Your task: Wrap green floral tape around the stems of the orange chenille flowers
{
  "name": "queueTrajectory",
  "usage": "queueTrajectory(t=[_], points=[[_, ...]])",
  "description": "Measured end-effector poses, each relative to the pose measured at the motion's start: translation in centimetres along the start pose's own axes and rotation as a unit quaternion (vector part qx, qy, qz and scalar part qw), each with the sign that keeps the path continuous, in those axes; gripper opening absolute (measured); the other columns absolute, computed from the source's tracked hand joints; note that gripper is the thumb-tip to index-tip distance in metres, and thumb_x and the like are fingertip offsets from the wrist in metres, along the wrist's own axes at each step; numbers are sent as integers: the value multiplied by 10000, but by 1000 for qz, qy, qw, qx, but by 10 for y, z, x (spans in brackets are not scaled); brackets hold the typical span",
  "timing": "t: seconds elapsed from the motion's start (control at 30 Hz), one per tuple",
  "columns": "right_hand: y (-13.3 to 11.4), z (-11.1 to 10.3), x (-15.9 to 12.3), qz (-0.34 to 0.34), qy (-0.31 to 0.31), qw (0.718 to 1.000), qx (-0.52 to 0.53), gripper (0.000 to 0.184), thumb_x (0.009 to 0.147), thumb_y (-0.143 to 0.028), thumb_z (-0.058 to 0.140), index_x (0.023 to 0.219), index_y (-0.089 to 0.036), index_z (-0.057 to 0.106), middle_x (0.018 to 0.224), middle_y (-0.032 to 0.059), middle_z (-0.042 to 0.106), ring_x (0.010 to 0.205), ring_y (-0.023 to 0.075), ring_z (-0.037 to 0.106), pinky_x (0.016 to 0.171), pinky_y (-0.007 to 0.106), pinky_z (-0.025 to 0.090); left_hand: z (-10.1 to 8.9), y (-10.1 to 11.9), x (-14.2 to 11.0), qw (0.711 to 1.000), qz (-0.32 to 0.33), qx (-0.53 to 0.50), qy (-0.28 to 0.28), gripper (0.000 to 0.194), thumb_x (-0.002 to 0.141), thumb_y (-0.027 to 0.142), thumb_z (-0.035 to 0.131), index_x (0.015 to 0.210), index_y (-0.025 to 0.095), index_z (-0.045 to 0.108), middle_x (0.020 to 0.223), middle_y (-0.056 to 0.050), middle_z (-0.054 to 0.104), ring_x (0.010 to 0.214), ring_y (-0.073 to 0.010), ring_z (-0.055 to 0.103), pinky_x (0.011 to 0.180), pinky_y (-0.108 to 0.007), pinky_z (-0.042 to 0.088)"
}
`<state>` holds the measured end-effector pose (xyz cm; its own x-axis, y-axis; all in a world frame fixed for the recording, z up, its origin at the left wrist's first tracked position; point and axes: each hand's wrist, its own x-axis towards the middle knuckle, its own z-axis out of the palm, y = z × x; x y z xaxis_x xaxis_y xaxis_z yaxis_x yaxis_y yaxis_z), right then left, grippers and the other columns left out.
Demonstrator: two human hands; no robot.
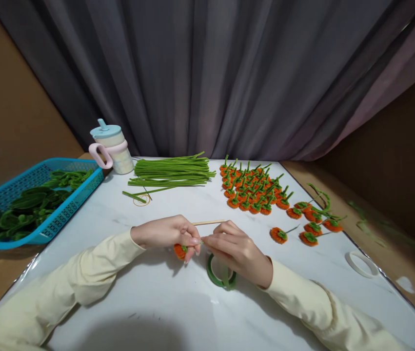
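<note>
A: How far along are we?

B: From here, I see the left hand (172,231) pinching an orange piece (179,252) above the table (178,304); I can't tell whether the right hand (238,248) pinches anything beside it. The green-stemmed cluster (254,187) looks done, the loose bare-wired pieces (314,228) look left to do

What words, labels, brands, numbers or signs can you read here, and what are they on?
No text can be read anywhere.
The cup has faint markings, too blurred to tell whether they are lettering.
The green tape roll and blue basket show no legible writing.
</note>
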<state>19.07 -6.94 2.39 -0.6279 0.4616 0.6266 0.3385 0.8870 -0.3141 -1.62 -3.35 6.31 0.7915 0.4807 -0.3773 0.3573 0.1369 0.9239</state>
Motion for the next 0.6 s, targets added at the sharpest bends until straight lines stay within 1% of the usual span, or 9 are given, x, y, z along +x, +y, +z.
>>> queueTrajectory(t=[0.07,0.2,0.37,0.4,0.47,0.53,0.6], points=[[1,0,0,8,-2,1000,-1,178,941,-167,453,944,-125,625,683,46,584,703,158,499,675,301,414,0,0,0,1000,1,10,-1,229,839,327,544,741,131,611,508,21,585,554,-106,544,600,-209,403],[1,-1,0,35,3,999,14,227,946,-213,445,908,-131,654,707,62,575,705,157,510,678,292,431,0,2,-1,1000,-4,23,-21,279,874,374,494,760,138,592,509,19,569,560,-116,539,621,-223,418],[-1,-4,2,106,-38,988,110,207,914,-258,519,867,-149,688,702,55,627,666,144,544,669,274,452,4,11,-7,993,1,106,-50,336,947,368,345,778,159,547,577,10,592,634,-127,552,731,-251,420],[-1,-4,2,125,-47,983,129,198,904,-262,536,855,-154,695,705,54,640,661,142,554,670,271,457,6,13,-8,990,6,138,-43,343,955,360,327,776,163,543,592,11,597,651,-127,551,771,-262,408],[-2,-6,4,165,-64,970,164,187,884,-263,563,818,-159,704,711,50,662,661,141,573,669,263,464,12,15,-11,974,19,224,0,317,953,349,353,771,169,541,617,18,605,708,-134,547,862,-297,351],[-4,-7,6,201,-77,957,197,174,866,-255,581,793,-161,707,715,44,678,666,140,587,661,251,468,19,13,-13,947,43,313,58,277,943,304,403,739,169,534,648,20,609,809,-149,540,910,-330,274],[-6,-10,9,228,-85,943,227,149,848,-250,601,801,-155,706,723,41,691,669,137,602,656,239,473,25,11,-14,918,85,375,103,280,943,229,401,698,162,520,699,9,608,927,-170,511,907,-348,231]])
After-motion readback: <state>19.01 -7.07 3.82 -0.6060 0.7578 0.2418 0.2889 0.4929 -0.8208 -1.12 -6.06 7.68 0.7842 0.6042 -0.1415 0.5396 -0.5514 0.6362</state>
